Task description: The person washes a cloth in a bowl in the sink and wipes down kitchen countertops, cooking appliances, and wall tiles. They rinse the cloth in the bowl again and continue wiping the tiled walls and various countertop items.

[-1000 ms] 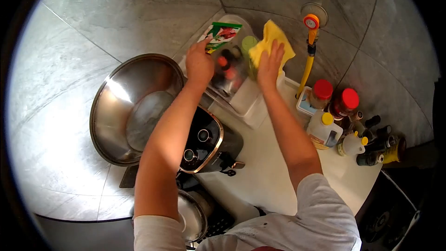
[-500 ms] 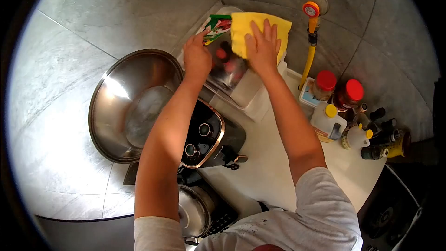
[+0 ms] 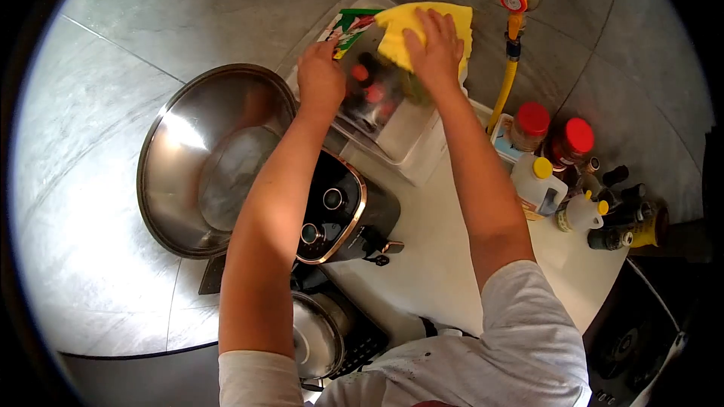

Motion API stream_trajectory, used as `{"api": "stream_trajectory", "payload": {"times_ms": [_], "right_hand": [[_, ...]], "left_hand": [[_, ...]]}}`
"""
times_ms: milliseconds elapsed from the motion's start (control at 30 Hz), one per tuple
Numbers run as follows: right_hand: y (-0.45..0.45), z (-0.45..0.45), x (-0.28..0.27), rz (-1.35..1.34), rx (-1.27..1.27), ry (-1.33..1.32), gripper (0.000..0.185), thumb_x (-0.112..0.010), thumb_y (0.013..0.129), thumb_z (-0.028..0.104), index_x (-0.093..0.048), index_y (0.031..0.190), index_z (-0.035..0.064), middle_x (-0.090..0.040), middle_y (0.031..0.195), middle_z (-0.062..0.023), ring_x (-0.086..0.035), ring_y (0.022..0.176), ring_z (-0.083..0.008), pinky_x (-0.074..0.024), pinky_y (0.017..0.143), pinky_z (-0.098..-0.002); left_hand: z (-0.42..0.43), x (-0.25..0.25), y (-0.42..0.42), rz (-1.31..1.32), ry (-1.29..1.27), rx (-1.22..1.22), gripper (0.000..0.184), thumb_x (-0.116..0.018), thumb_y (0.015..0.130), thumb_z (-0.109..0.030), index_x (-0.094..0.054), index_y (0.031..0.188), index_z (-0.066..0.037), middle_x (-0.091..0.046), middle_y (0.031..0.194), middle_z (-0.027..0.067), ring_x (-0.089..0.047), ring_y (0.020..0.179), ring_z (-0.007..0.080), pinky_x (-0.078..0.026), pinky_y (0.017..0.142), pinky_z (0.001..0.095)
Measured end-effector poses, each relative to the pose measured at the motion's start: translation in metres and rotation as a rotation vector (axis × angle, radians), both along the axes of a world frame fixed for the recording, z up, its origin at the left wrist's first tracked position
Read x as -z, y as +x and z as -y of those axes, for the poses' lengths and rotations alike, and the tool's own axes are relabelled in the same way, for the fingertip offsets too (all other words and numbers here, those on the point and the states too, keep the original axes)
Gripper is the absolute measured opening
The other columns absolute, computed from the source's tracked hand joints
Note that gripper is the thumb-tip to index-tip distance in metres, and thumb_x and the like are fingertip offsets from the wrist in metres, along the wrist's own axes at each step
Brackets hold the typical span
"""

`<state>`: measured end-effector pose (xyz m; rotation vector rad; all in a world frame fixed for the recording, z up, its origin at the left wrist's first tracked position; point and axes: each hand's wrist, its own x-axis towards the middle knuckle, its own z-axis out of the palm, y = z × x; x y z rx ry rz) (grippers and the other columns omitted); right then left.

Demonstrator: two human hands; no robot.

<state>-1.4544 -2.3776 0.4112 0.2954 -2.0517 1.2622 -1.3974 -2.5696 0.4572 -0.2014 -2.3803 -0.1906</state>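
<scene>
My left hand [image 3: 322, 79] is closed, its fingertips pinching the lower left edge of a green, red and white printed packet [image 3: 351, 28]. That packet lies at the far end of a translucent plastic box [image 3: 400, 143]. Dark and red shapes show on or through the box's shiny surface; I cannot tell which. My right hand [image 3: 440, 53] presses on a yellow cloth [image 3: 392, 24] over the box's far right part. Its fingers point away from me over the cloth, with the thumb apart. The cloth hides the surface beneath it.
A large steel basin [image 3: 177, 181] stands left, beside a black appliance with knobs [image 3: 377, 207]. A lidded pot [image 3: 313, 339] sits nearer me. Red-lidded jars [image 3: 532, 119], a yellow-capped jug [image 3: 537, 188] and several bottles [image 3: 611, 238] line the right. A yellow hose [image 3: 506, 90] hangs from a wall valve [image 3: 514, 1].
My right hand and the yellow cloth have shifted away from me, uncovering more of the box's surface. My left hand stays at the packet. The whole view has shifted slightly.
</scene>
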Motion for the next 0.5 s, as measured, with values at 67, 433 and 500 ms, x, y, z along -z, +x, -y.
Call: {"api": "stream_trajectory", "payload": {"times_ms": [67, 433, 500], "right_hand": [[0.008, 0.005, 0.01, 0.001, 0.044, 0.016, 0.041, -0.053, 0.09, 0.028, -0.053, 0.129, 0.0175, -0.037, 0.142, -0.0168, -0.026, 0.134, -0.0415, -0.0167, 0.105, -0.0622], [0.162, -0.001, 0.096, -0.051, -0.497, -0.03, 0.038, -0.052, 0.09, 0.021, -0.053, 0.128, 0.0149, -0.046, 0.137, -0.0129, -0.032, 0.134, -0.0364, -0.0174, 0.108, -0.0581], [0.12, -0.005, 0.037, -0.12, -0.385, 0.059, 0.038, -0.052, 0.09, 0.021, -0.054, 0.127, 0.0157, -0.046, 0.138, -0.0114, -0.033, 0.133, -0.0358, -0.0179, 0.107, -0.0577]], "left_hand": [[-0.004, -0.001, 0.002, 0.021, 0.027, -0.033, 0.043, -0.054, 0.074, 0.005, -0.063, 0.115, -0.006, -0.061, 0.104, 0.0164, -0.055, 0.097, 0.0365, -0.044, 0.086, 0.044], [-0.002, 0.001, -0.002, -0.013, -0.112, -0.017, 0.046, -0.054, 0.074, 0.003, -0.061, 0.118, -0.007, -0.061, 0.109, 0.0147, -0.056, 0.099, 0.0366, -0.046, 0.086, 0.0422], [-0.001, 0.002, -0.002, -0.044, -0.126, -0.017, 0.047, -0.056, 0.074, 0.003, -0.061, 0.12, -0.008, -0.06, 0.112, 0.0149, -0.056, 0.1, 0.0365, -0.045, 0.087, 0.0411]]}}
